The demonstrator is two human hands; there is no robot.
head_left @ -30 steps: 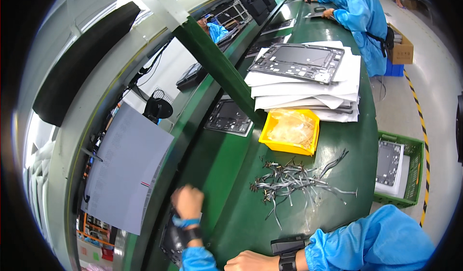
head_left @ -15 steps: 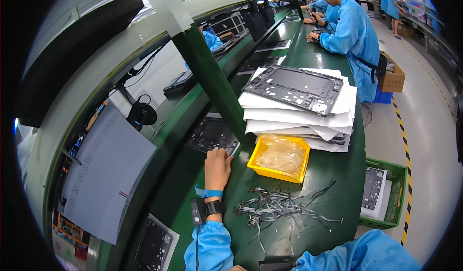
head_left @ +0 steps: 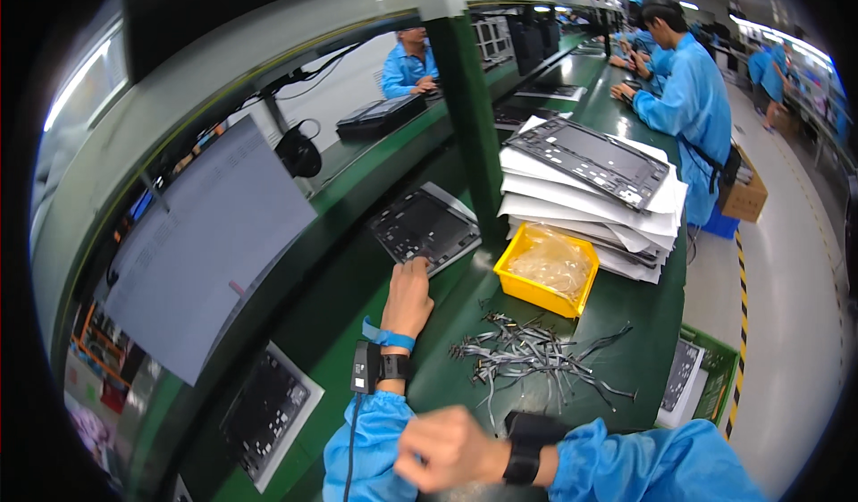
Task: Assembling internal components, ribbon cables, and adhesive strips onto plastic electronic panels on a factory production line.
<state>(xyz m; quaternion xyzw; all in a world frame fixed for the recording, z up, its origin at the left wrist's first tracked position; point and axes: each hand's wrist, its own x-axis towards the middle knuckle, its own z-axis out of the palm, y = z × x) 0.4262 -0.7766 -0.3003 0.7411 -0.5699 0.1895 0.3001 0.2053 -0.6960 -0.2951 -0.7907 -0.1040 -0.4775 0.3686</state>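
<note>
My left hand [head_left: 409, 298], wearing a blue wrist strap and a dark band, closes its fingers on the near edge of a black tablet housing [head_left: 424, 225] with a pale sheet under it. Its fingertips are partly hidden. In front of my body, my right hand [head_left: 447, 449] is curled and blurred by motion, above my left sleeve; whether it holds anything I cannot make out. Beyond and right of it, a tangled heap of short grey cables [head_left: 536, 352] lies on the green bench [head_left: 617, 301]. Behind the cables stands a yellow bin [head_left: 572, 302] with a clear plastic bag [head_left: 550, 265] inside.
Another tablet housing [head_left: 266, 413] lies at lower left. One more housing [head_left: 594, 158] tops a stack of white sheets [head_left: 545, 200] behind the bin. A green post [head_left: 472, 118] rises from the bench. At right is a green crate [head_left: 718, 380]; a co-worker in blue [head_left: 693, 100] sits farther along.
My right hand has come up into view from the lower edge. My left hand stays at the housing's near edge. The view has shifted, showing more of the lower-left housing.
</note>
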